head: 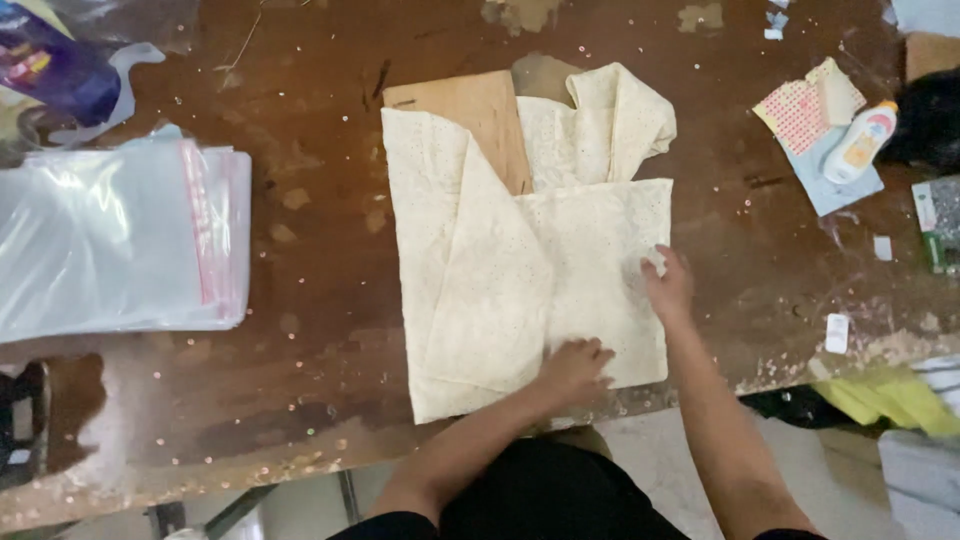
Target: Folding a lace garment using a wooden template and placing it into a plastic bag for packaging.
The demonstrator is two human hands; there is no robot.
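Seen from above, two bare forearms reaching up from the lower edge, over dark clothing. Left hand (575, 368) flat and released, fingers spread, pressing the lower right part of a cream fabric piece (520, 270). Right hand (668, 285) just beyond it at the cloth's right edge, fingers loosely curled on the fabric, seemingly pinching the edge; a firm grip not certain. Cream fabric lying in the middle of a worn brown wooden table (310, 250), folded into a rough rectangle, with one flap crossing diagonally from the left and another bunched at the top right. Brown cardboard sheet (480, 115) poking out from under the folds at the top. Step in hand, by the look of it: smoothing and folding the cloth around the board. Next move likely calls for holding the lower fold flat while tucking in the loose top flap. Well apart on the left, a stack of clear plastic bags (120, 235) with a pink strip. At the far right, a small white bottle (860, 140) beside paper scraps (800, 112)
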